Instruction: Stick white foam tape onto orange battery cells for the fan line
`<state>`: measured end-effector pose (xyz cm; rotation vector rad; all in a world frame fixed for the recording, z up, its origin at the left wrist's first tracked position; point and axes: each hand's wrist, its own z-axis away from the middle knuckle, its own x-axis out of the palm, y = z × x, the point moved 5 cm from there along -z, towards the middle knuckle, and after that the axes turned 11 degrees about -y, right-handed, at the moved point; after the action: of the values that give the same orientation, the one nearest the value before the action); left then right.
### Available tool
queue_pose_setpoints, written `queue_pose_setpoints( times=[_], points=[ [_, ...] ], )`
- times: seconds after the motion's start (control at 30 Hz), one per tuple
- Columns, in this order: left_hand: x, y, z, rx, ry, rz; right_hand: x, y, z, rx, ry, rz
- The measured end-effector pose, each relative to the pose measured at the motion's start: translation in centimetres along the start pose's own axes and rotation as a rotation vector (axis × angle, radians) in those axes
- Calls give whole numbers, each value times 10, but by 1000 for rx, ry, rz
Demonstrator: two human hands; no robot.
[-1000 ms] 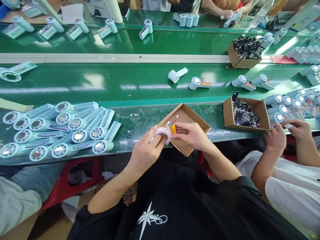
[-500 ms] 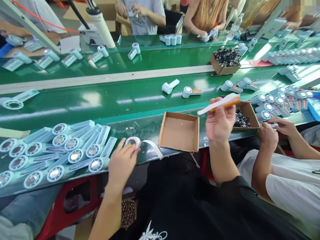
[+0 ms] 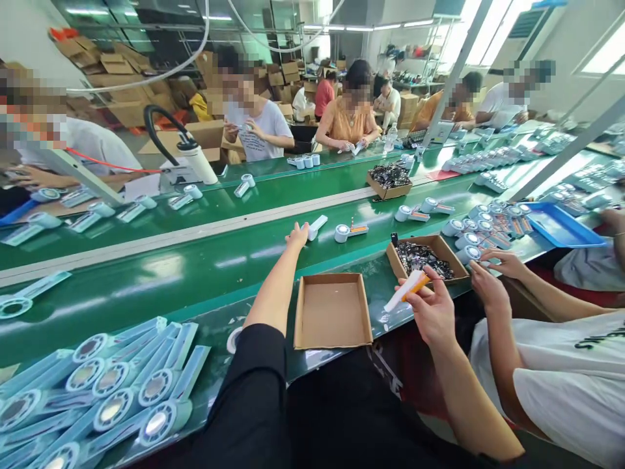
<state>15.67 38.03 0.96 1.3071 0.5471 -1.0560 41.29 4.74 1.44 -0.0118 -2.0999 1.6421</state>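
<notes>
My left hand [image 3: 297, 236] reaches out over the green belt with its fingers stretched. Its fingertips are at a pale blue handheld fan body [image 3: 316, 228]; whether they touch it I cannot tell. My right hand [image 3: 432, 306] pinches a slim orange piece with a white tape strip [image 3: 406, 291], held above the bench edge. Beside my left sleeve the white tape roll [image 3: 233, 340] shows in part. An open cardboard tray [image 3: 334, 345] lies between my arms.
Many pale blue fan bodies [image 3: 157, 407] are piled at the lower left. A fan body with an orange piece [image 3: 343, 233] lies on the belt. A box of small black parts [image 3: 446, 280] stands near my right hand. A co-worker's hands [image 3: 493, 280] work at the right.
My left hand has left the tape roll and stretched forward to the fan body on the belt. My right hand has lowered with the orange piece. The view has tilted up.
</notes>
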Motion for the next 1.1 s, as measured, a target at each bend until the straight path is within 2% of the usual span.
queue_pose_setpoints(
  times=[0.07,0.13,0.2,0.27,0.3,0.37,0.47,0.53,0.6,0.67,0.73,0.83,0.97,1.1],
  points=[
    [11,7,-20,14,-55,-33,-23,-11,7,-29,32,47],
    [21,3,-24,81,-105,-76,-45,-18,13,-25,42,88],
    [24,-13,-14,181,-152,-131,-60,-24,17,0,33,142],
    [22,-36,3,268,-195,-204,-60,-28,13,0,-8,199],
    [19,-49,12,300,-217,-243,-53,-29,6,-20,-43,222],
    [15,-70,28,343,-258,-310,-26,-29,-17,-86,-150,247],
    [16,-80,35,357,-320,-366,42,-11,-72,-163,-369,289],
    [20,-77,28,336,-349,-366,94,16,-114,-183,-522,404],
    [25,-72,18,311,-363,-337,139,50,-151,-189,-645,642],
    [26,-70,11,294,-351,-286,170,84,-178,-163,-739,914],
    [25,-71,9,283,-315,-227,184,111,-194,-135,-800,1091],
    [28,-73,12,268,-237,-146,186,135,-199,-118,-873,1189],
    [40,-71,10,225,-152,-67,182,153,-196,-92,-991,1344],
    [48,-70,0,174,-114,-14,182,161,-198,-70,-1114,1495]
  ],
)
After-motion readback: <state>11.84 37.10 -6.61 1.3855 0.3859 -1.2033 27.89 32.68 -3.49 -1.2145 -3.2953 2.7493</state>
